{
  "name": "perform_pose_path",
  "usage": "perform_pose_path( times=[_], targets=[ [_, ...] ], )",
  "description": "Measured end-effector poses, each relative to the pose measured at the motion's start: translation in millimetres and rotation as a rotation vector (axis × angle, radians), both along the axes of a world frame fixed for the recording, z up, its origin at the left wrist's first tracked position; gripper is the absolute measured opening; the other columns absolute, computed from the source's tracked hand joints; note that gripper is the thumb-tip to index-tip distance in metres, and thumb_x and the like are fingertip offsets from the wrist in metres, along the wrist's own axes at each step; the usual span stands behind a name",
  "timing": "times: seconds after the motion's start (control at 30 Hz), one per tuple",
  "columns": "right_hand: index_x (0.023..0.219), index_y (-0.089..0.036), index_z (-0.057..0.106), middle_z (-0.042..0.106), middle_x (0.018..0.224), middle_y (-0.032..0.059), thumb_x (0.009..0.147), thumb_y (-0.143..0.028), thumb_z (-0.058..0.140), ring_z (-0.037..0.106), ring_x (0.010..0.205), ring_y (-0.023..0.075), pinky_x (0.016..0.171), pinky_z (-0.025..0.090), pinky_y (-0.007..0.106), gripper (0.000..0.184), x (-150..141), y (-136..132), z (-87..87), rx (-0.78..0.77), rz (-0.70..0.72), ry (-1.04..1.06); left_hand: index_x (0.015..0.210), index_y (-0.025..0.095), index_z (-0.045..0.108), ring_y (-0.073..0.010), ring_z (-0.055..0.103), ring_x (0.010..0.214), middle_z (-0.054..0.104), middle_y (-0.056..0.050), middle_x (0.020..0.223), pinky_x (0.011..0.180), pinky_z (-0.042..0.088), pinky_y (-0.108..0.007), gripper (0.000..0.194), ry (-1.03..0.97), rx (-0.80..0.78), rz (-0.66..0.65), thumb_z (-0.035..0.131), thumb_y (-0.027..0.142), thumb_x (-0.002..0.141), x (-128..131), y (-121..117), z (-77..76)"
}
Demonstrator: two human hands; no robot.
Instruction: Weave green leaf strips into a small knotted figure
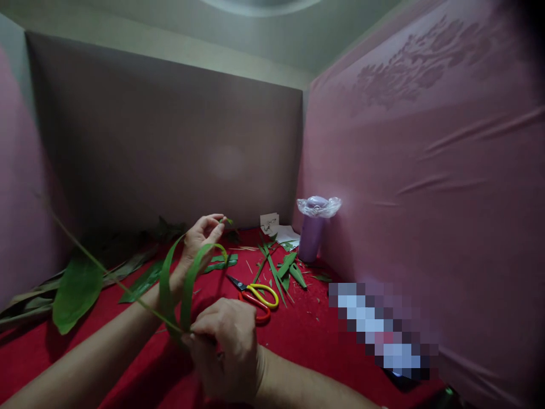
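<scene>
My right hand [232,341] pinches a long green leaf [187,287] near its lower end, in the front middle. Two narrow strips of this leaf arch upward, and a thin stem [102,267] runs from the pinch to the upper left. Farther away, my left hand [202,238] is closed, thumb and fingertips pinching a small green leaf tip [229,221]. Whether that tip belongs to the arched leaf is unclear. Just beyond my right hand, scissors [241,286] with one yellow and one red handle lie on the red cloth [293,346].
Cut leaf pieces [286,266] and thin slivers lie right of centre. A broad leaf [78,295] and dried leaves [32,304] are at left. Behind stand a purple bottle [310,238] with plastic over its top and white papers [286,236]. A pixelated object [374,326] lies at right.
</scene>
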State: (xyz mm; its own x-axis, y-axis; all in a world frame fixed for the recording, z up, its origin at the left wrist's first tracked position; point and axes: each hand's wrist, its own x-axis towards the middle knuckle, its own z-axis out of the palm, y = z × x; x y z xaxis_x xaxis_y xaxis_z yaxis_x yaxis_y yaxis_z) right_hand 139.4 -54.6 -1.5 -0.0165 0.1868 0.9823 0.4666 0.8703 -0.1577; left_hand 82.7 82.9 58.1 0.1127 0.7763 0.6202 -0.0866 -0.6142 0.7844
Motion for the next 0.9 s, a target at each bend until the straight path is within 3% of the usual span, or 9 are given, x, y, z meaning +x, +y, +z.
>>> perform_pose_path(
  times=[0.1,0.2,0.3,0.37,0.4,0.53,0.63,0.8,0.9],
  targets=[
    [0.082,-0.019,0.049,0.061,0.064,-0.0006,0.079,-0.021,0.052,0.056,0.057,0.0112,0.056,0.041,0.025,0.005,1.9,-0.2,1.1,-0.009,-0.018,0.001,0.073,0.018,0.055,-0.0189,0.056,0.102,0.058,-0.007,0.114,0.090,0.040,-0.031,0.019,0.058,0.015,-0.118,0.061,0.035,0.073,23.6,-8.3,-5.0],
    [0.082,-0.020,0.049,0.063,0.067,-0.0002,0.079,-0.022,0.052,0.057,0.057,0.0115,0.057,0.042,0.025,0.005,2.4,1.2,0.1,-0.013,-0.032,-0.002,0.079,0.018,0.059,-0.0207,0.059,0.100,0.062,-0.008,0.110,0.087,0.045,-0.033,0.017,0.191,-0.041,-0.349,0.059,0.035,0.075,39.9,-23.0,-14.3],
    [0.080,-0.019,0.049,0.060,0.063,-0.0010,0.079,-0.023,0.051,0.056,0.055,0.0108,0.056,0.041,0.024,0.005,1.5,4.5,-3.4,-0.048,-0.027,0.033,0.080,0.018,0.067,-0.0253,0.065,0.082,0.070,-0.008,0.088,0.069,0.052,-0.033,0.025,0.386,-0.136,-0.586,0.075,0.029,0.059,40.8,-32.9,-22.8],
    [0.079,-0.018,0.050,0.059,0.060,-0.0014,0.078,-0.022,0.052,0.055,0.053,0.0102,0.056,0.042,0.023,0.004,1.4,6.2,-5.2,-0.074,-0.023,0.046,0.094,0.019,0.066,-0.0243,0.066,0.069,0.070,-0.006,0.073,0.060,0.053,-0.034,0.032,0.493,-0.328,-0.711,0.071,0.032,0.064,33.7,-33.3,-29.2],
    [0.079,-0.018,0.050,0.058,0.060,-0.0013,0.078,-0.021,0.053,0.055,0.052,0.0100,0.056,0.042,0.023,0.004,1.6,6.6,-5.6,-0.082,-0.022,0.049,0.097,0.019,0.066,-0.0243,0.066,0.067,0.070,-0.005,0.073,0.060,0.053,-0.035,0.035,0.456,-0.417,-0.696,0.071,0.033,0.064,28.5,-32.0,-33.1],
    [0.079,-0.017,0.053,0.059,0.061,-0.0010,0.078,-0.020,0.055,0.054,0.052,0.0099,0.056,0.042,0.023,0.004,2.8,5.5,-4.7,-0.146,-0.001,0.097,0.094,0.018,0.066,-0.0258,0.061,0.094,0.069,-0.008,0.096,0.082,0.048,-0.036,0.037,0.351,-0.431,-0.585,0.072,0.032,0.061,-1.3,-27.9,-52.7],
    [0.078,-0.018,0.054,0.059,0.066,0.0004,0.080,-0.022,0.053,0.053,0.055,0.0104,0.054,0.042,0.022,0.005,1.3,4.1,-5.0,-0.322,0.087,0.224,0.088,0.018,0.067,-0.0269,0.062,0.087,0.070,-0.008,0.088,0.078,0.049,-0.037,0.038,0.302,-0.467,-0.550,0.072,0.037,0.056,-30.1,-40.1,-62.4],
    [0.075,-0.018,0.052,0.049,0.062,-0.0028,0.084,-0.028,0.050,0.046,0.054,0.0093,0.051,0.039,0.021,0.014,-4.5,3.5,-9.5,-0.603,0.172,0.396,0.076,0.017,0.067,-0.0202,0.062,0.067,0.068,-0.003,0.069,0.065,0.049,-0.032,0.015,0.271,-0.566,-0.435,0.067,0.023,0.062,-69.8,-87.2,-53.9],
    [0.073,-0.018,0.052,0.047,0.065,-0.0026,0.084,-0.028,0.052,0.044,0.059,0.0102,0.056,0.038,0.022,0.015,-6.7,4.5,-11.3,-0.616,0.135,0.401,0.096,0.020,0.066,-0.0229,0.062,0.081,0.068,-0.004,0.086,0.077,0.047,-0.035,0.039,0.159,-0.585,-0.573,0.064,0.012,0.058,-81.6,-106.6,-47.7]
  ],
)
